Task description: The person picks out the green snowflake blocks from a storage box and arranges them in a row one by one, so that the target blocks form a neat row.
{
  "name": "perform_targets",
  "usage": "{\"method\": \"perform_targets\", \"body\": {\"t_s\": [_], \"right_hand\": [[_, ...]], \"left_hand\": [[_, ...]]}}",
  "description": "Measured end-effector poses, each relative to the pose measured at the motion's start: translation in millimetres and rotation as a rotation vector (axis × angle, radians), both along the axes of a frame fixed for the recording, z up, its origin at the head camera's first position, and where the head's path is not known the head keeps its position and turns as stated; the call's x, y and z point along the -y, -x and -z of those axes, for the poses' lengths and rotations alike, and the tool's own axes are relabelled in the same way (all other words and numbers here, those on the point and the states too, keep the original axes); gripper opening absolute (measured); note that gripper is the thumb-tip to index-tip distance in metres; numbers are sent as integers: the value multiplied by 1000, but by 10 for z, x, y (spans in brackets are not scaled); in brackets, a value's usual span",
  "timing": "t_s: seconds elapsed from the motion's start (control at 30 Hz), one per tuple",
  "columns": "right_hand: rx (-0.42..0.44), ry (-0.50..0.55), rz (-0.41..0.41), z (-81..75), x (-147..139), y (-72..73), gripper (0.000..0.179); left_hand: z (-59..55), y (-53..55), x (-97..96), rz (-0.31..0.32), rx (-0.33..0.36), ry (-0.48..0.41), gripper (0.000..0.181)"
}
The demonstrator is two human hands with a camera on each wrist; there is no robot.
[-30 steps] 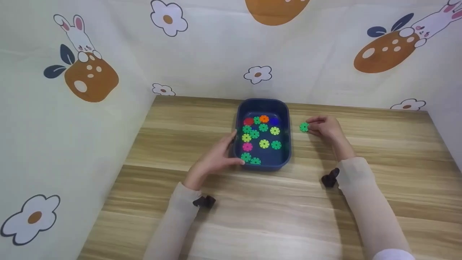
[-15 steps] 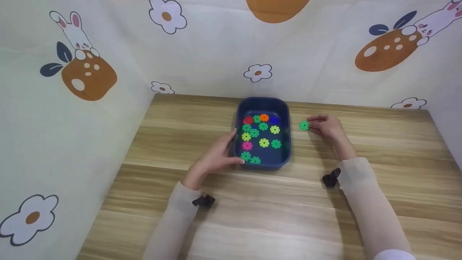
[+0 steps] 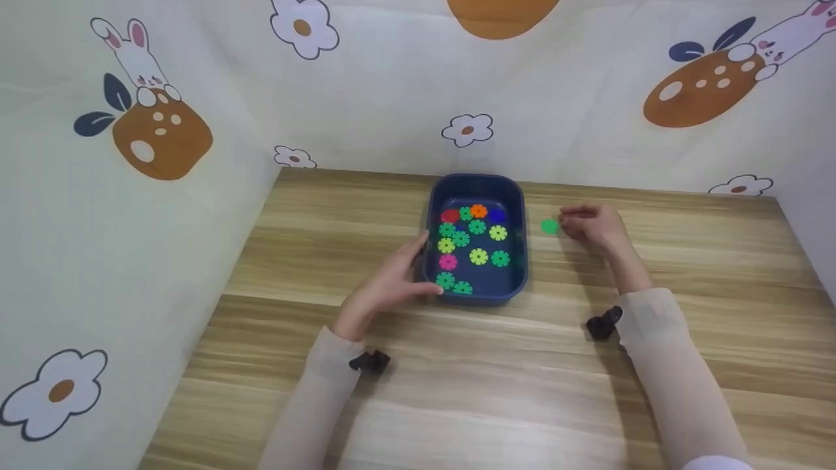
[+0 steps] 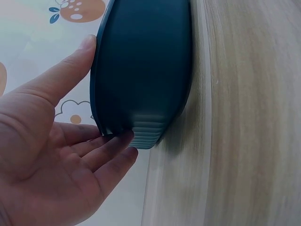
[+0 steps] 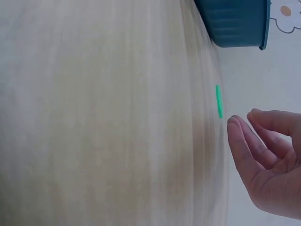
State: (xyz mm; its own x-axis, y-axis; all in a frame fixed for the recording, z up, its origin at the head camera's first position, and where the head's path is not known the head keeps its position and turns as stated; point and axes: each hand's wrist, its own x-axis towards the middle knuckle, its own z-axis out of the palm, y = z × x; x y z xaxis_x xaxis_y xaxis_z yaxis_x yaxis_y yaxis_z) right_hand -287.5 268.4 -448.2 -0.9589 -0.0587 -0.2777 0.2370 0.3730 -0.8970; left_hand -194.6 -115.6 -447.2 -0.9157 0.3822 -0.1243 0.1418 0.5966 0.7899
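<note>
The right wrist view shows you what the head view leaves unclear: a gap between your right hand's (image 3: 595, 225) fingertips and the green disc (image 3: 550, 226), seen edge-on there, level with the wood-grained table (image 3: 496, 378). Half a second ago those fingers pinched its edge; now they are narrowly parted and hold nothing. The disc is just right of the blue box (image 3: 483, 282); you cannot tell whether it touches the tabletop. Your left hand (image 3: 392, 281) spreads wide against the round-cornered box, ridged at one end. Only the head view shows the notched discs (image 3: 479, 256) inside.
</note>
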Motion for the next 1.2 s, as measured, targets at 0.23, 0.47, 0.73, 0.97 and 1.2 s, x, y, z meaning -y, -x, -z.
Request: {"method": "perform_targets", "body": {"t_s": [0.23,0.47,0.73,0.97,1.2], "right_hand": [[-35,-11,-23,-55,26,-42,43],[-84,64,-37,-140,72,-99,42],[-153,177,-65,-252,232,-164,40],[-211,223,-100,-351,446,-237,35],[-229,201,-144,-411,689,-290,34]], "left_hand": [[-3,-3,2,14,2,-17,106],[-2,-2,-4,10,10,-6,105],[2,-7,8,-6,6,-20,105],[25,-73,23,-38,1,-89,104],[-8,-86,-74,-69,6,-205,101]]}}
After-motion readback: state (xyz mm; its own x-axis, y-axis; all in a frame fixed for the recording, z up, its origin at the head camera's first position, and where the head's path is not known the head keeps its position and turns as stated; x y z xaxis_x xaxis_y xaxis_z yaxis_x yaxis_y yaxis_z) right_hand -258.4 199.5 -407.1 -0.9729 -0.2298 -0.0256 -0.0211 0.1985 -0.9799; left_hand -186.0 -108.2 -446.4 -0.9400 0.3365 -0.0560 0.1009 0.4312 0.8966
